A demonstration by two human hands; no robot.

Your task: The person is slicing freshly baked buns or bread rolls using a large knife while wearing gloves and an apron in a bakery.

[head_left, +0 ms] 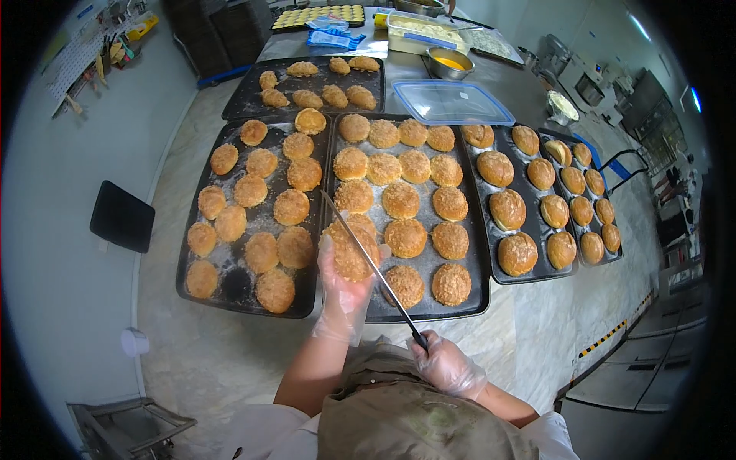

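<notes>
Holding bun [351, 249] clamped in left hand [343, 295]; right hand [447, 366] gripping knife [373, 267], blade across bun.

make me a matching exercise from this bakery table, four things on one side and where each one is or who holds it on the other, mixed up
Things:
1. long knife
2. crumb-topped bun
3. clear lid with blue rim
4. metal bowl of yellow filling

Places:
A. flat on the table, above the middle tray
B. in the gloved right hand
C. far end of the table, beyond the lid
D. in the gloved left hand

Pairs: 1-B, 2-D, 3-A, 4-C
</notes>
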